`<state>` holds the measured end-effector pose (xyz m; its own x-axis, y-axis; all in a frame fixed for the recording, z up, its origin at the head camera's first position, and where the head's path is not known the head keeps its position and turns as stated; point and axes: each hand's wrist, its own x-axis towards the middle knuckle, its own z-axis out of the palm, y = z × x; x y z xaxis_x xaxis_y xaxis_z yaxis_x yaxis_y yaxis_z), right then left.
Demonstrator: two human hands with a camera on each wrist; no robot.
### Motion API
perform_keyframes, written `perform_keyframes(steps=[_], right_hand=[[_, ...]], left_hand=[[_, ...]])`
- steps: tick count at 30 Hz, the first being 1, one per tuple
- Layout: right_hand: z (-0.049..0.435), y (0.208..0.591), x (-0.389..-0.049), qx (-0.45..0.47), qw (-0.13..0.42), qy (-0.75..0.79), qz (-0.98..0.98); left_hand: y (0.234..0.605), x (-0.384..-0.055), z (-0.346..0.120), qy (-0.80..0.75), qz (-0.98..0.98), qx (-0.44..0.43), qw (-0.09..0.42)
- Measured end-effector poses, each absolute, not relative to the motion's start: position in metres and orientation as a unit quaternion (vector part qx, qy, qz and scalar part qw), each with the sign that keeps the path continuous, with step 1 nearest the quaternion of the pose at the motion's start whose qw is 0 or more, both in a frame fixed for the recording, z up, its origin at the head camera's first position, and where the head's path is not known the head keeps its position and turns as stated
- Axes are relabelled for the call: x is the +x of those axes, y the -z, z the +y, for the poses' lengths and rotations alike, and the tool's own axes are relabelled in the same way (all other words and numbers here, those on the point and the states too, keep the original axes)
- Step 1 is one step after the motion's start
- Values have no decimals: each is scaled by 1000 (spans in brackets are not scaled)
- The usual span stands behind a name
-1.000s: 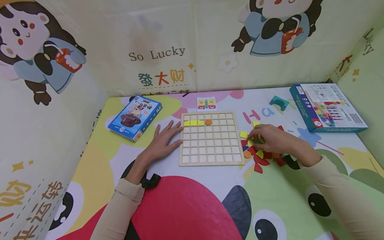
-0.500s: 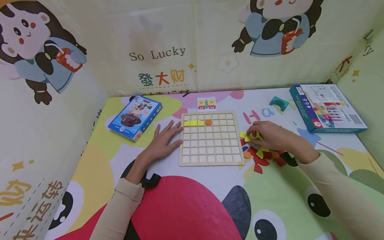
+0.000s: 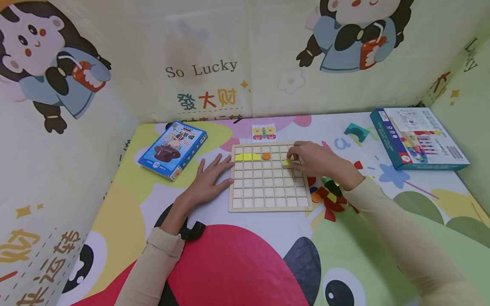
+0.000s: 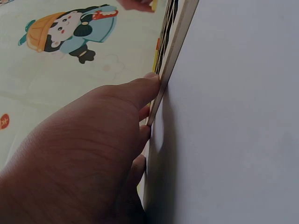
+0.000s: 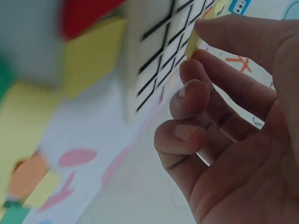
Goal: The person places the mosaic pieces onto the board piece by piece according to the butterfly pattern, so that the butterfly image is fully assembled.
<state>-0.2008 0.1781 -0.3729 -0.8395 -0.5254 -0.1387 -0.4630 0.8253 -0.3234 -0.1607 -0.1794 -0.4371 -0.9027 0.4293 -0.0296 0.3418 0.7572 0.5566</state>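
A wooden grid board [image 3: 268,182] lies flat on the table, with yellow pieces [image 3: 247,157] and an orange round piece [image 3: 266,156] in its second row. Over the board's upper right part, my right hand [image 3: 319,159] pinches a small yellow tile [image 3: 287,162] between thumb and fingers. The right wrist view shows the yellow tile [image 5: 192,44] at the fingertips, close to the grid. At the board's left edge my left hand [image 3: 208,180] rests with fingers spread, thumb touching the rim. In the left wrist view, the left thumb [image 4: 135,91] lies against the board's edge.
Right of the board is a loose pile of coloured pieces [image 3: 331,204], partly under the right forearm. A butterfly pattern card [image 3: 264,132] lies behind the board. A blue box [image 3: 173,149] is at left, a teal arch block [image 3: 356,132] and a larger box [image 3: 421,138] at right.
My right hand has moved left from the pile to above the board, carrying a yellow tile. The left hand and the board have stayed in place.
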Motion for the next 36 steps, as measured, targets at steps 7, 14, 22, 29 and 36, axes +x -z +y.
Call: perform_keyframes(steps=[7, 14, 22, 29, 36], right_hand=[[157, 376, -218, -259, 99, 146, 950], [151, 385, -228, -258, 96, 140, 951], [149, 388, -228, -253, 110, 145, 950], [157, 387, -225, -254, 115, 154, 948], [180, 377, -216, -256, 106, 162, 947]], left_hand=[[438, -161, -180, -283, 933, 211, 74], [438, -161, -179, -284, 932, 211, 74], [437, -161, -179, -285, 933, 208, 76], [437, -161, -179, -285, 933, 206, 76], [439, -163, -180, -279, 934, 208, 75]])
